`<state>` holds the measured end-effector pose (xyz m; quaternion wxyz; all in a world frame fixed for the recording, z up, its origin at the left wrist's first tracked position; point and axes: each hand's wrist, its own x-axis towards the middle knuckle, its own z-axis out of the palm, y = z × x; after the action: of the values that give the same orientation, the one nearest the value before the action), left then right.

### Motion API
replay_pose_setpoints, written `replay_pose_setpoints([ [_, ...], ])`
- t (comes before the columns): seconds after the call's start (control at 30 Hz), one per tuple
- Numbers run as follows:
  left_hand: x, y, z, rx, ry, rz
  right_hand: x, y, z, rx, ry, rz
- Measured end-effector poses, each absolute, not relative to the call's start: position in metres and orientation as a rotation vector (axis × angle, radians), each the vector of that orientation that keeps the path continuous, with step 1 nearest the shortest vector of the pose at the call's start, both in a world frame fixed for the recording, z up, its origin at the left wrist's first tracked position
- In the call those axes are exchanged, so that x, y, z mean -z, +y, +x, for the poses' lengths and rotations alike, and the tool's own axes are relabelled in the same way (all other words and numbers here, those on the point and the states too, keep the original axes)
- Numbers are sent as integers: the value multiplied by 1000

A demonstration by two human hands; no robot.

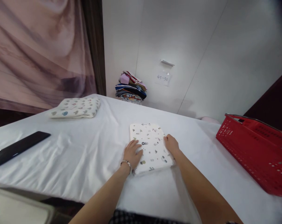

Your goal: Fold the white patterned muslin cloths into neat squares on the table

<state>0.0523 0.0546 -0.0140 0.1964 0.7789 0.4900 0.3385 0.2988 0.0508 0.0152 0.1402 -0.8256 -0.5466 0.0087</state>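
A white folded cloth (150, 149) printed with small grey and green motifs lies flat on the white-covered table, directly in front of me. My left hand (132, 154) rests on its left edge, palm down, fingers spread over the print; a bracelet circles the wrist. On the opposite side my right hand (171, 143) is closed on the cloth's right edge, with most of the fingers curled out of sight. Below the cloth's near edge a pale, see-through-looking layer runs toward my body; its kind is unclear.
Another folded patterned cloth (76, 108) lies at the back left, and a long black object (17, 147) nearer on the left. A red plastic basket (255, 149) stands on the right. Behind the table, folded fabrics (131, 87) are stacked against the wall.
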Motion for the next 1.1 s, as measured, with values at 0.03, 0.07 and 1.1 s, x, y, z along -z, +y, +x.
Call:
replay_pose_setpoints([
  [0.03,14,55,52,-945,1376,2179,-16,52,299,-33,-1585,-2385],
  [0.07,14,55,53,-947,1380,2175,-16,53,300,-38,-1590,-2383],
  [1.1,19,55,53,-963,1369,2176,-16,59,303,-226,-1517,-2371],
])
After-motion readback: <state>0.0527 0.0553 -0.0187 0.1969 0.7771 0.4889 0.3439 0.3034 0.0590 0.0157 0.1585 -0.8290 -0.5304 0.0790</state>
